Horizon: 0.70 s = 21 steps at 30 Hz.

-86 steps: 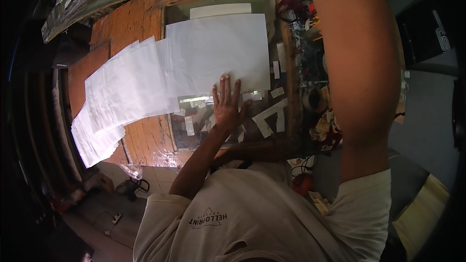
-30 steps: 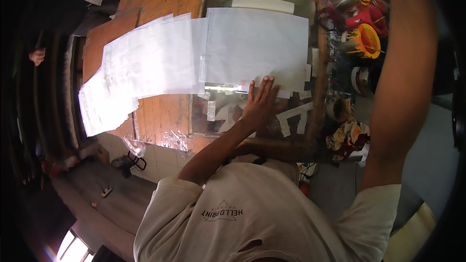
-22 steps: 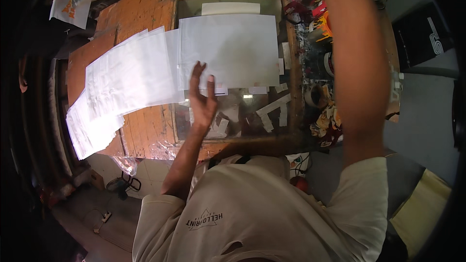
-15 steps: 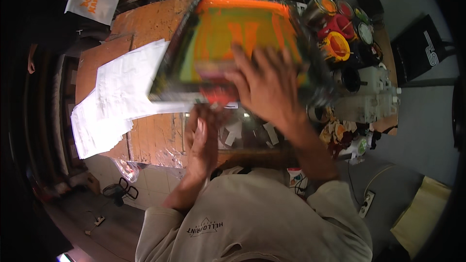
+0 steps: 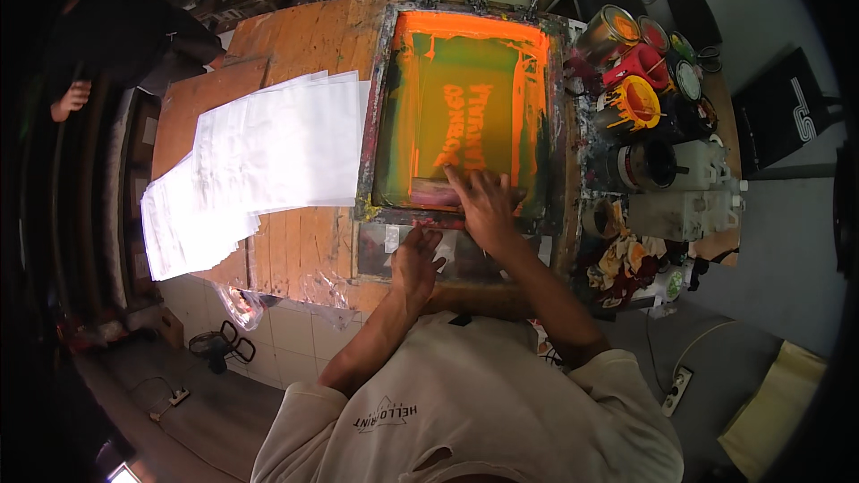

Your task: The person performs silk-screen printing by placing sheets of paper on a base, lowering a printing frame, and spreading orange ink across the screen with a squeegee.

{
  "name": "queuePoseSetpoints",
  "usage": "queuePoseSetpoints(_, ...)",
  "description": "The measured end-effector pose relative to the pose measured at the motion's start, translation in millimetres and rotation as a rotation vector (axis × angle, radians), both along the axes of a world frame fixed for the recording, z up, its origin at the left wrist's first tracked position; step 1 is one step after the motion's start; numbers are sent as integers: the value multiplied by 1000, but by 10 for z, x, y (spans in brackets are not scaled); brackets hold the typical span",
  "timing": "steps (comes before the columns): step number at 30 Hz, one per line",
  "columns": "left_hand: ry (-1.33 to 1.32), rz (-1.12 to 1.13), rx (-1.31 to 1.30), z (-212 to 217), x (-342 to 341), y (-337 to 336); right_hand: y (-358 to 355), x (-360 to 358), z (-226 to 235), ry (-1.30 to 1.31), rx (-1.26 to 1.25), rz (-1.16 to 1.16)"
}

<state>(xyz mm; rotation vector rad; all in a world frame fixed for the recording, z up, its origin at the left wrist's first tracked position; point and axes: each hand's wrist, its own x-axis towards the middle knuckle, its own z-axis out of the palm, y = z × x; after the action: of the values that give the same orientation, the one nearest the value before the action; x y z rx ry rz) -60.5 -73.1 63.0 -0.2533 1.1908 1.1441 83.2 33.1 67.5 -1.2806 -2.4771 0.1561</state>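
Observation:
A screen-printing frame lies flat on the table before me, its green mesh smeared with orange ink along the far and right sides. Orange lettering shows through the mesh's middle. Across the near end of the mesh rests a squeegee with a wooden-looking handle. My right hand is closed over it, fingers toward the far side. My left hand is at the frame's near edge, fingers loosely bent and apart, with nothing visible in it. Whether its fingertips touch the frame, I cannot tell.
White sheets lie fanned out left of the frame. Clamps line its far edge. Ink cans, a yellow-stained pot, plastic jugs and crumpled rags crowd the right. Another person stands at far left.
The printing frame has come down from a raised, tilted position to lie flat. Both hands have settled near its front edge. The other person has shifted, and the white printed bag is farther up.

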Motion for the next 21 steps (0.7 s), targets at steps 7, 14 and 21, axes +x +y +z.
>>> queuePoseSetpoints(7, -10, -27, 22, -117, -22, 40, 432, -117, -108, -51, 87, -23)
queuePoseSetpoints(14, 17, 3, -57, 36, 16, 114, 1912, -281, -262, -127, 152, -81)
queuePoseSetpoints(21, 11, -47, -28, 104, -17, 109, 3074, -368, -227, -162, 22, -129)
